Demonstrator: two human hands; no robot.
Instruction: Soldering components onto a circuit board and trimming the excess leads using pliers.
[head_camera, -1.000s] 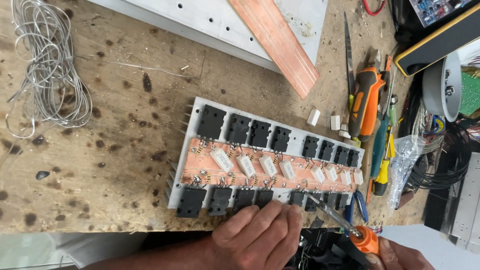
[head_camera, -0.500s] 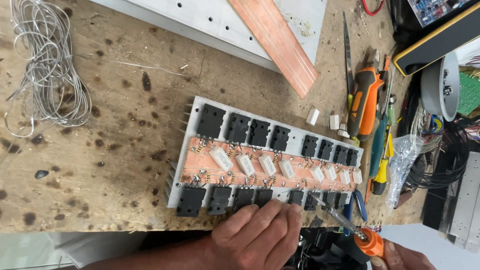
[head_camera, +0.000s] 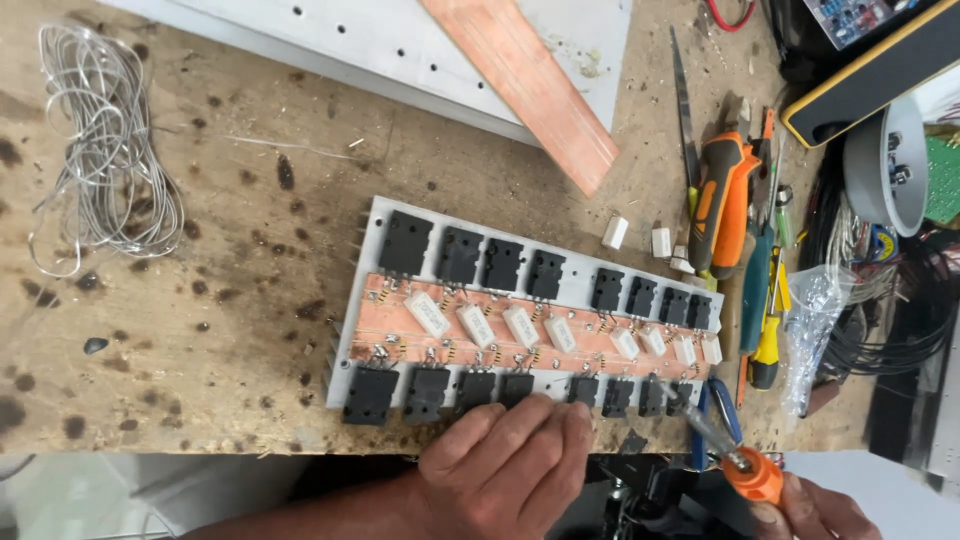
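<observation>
Hands (head_camera: 505, 470) enter from the bottom edge of the frame: the left one lies flat, fingers loosely spread and grasping nothing, with its fingertips (head_camera: 560, 410) touching the near edge of the circuit assembly (head_camera: 520, 325). The right hand (head_camera: 815, 510), at the lower right corner, is closed around the orange handle of a screwdriver (head_camera: 725, 450), whose shaft slants up and left so the tip meets the right end of the assembly's lower row. That assembly sits in the middle of the frame on the worn wooden counter (head_camera: 200, 300): a pale metal plate carrying two rows of black square components, with a copper strip and white block resistors between them. A coil of silvery wire (head_camera: 105, 150) lies at the upper left, well apart. A loose copper bar (head_camera: 525, 85) rests on a grey sheet (head_camera: 380, 45) at the top centre. An orange-and-grey tool (head_camera: 725, 200) and other hand tools crowd the right side.
</observation>
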